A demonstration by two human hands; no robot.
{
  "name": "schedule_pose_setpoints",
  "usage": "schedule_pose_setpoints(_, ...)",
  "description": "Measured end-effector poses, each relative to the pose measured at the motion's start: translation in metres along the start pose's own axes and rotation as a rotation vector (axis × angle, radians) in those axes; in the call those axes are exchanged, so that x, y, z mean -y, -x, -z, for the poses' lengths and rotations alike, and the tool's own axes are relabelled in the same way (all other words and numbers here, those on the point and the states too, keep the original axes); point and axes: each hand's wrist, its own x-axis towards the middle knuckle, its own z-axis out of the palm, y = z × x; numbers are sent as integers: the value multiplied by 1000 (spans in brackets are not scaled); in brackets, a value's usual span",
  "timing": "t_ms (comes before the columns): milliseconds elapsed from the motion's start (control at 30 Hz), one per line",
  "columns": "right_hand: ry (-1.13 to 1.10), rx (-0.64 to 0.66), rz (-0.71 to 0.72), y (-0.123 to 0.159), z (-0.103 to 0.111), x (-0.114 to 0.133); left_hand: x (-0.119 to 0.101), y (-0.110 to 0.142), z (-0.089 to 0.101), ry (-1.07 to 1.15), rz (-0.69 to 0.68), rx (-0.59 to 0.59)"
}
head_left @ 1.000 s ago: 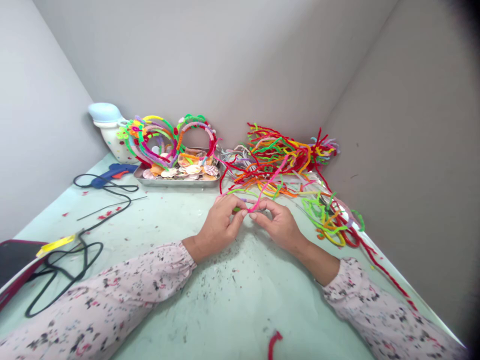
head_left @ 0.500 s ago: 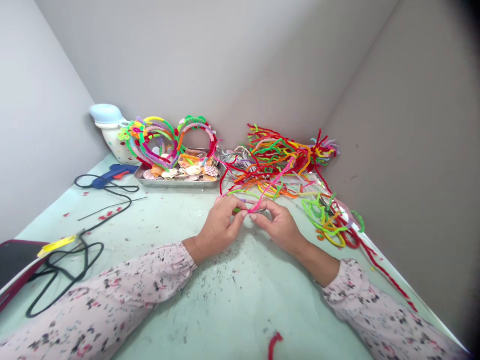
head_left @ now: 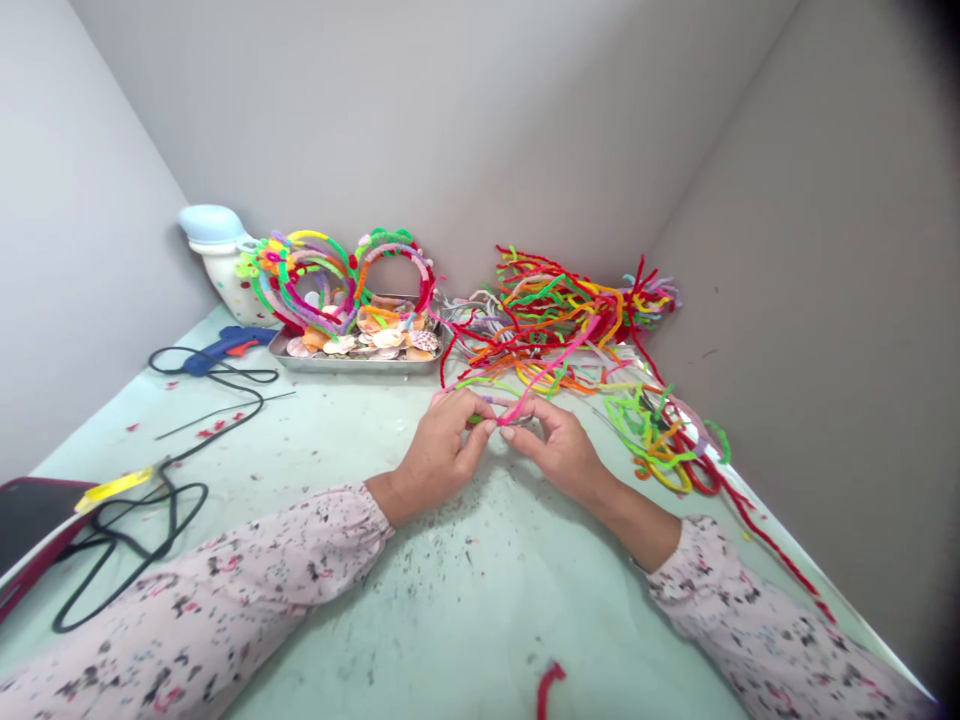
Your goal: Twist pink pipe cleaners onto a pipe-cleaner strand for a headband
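Note:
My left hand and my right hand meet over the middle of the table, fingertips nearly touching. A bright pink pipe cleaner rises from between them toward the upper right. My right thumb and fingers pinch it near its lower end. The left fingers are closed around a thin headband partly covered in coloured pipe cleaner, of which lime and purple bits show; most of it lies hidden behind my hands. Just beyond, a big pile of loose pipe cleaners in red, orange, green and yellow spreads out.
A metal tray of seashells stands at the back, with finished headbands on it. To the left are a blue glue gun, its black cord and a white pot with a blue lid. A red scrap lies in front.
Hardly anything differs; both hands keep their pinch in the same place, and the pink pipe cleaner's free length has shifted slightly.

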Motion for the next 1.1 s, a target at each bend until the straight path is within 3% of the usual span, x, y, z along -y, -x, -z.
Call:
schedule_pose_setpoints(633, -20, 25, -44, 1, 2, -2, 0, 0, 0, -22, -11, 14)
schedule_pose_setpoints(1100, -28, 47, 23, 0, 3, -2, -1, 0, 0, -4, -6, 10)
